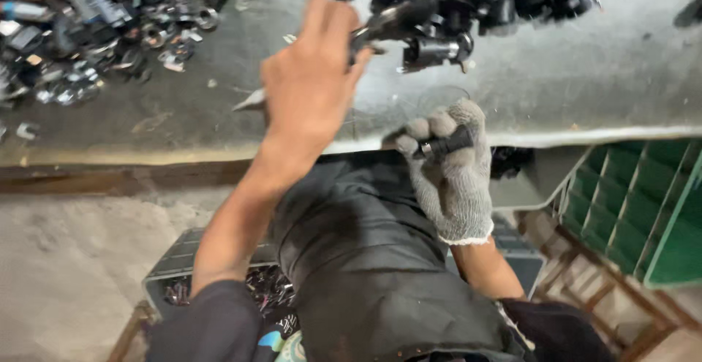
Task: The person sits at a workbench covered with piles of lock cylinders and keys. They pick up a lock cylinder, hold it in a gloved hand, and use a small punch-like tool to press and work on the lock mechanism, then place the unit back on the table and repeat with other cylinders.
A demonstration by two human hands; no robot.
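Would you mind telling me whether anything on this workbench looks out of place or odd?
Only one hand is gloved: the right hand wears a grey knit glove and grips a small black cylinder, while the bare left hand holds a dark metal part. Loose bits lie scattered across the grey bench.

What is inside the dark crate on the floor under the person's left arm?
The dark plastic crate holds a heap of small shiny black and metal parts. The bare left forearm and the black cloth over the lap cover most of it, so the rest cannot be seen.
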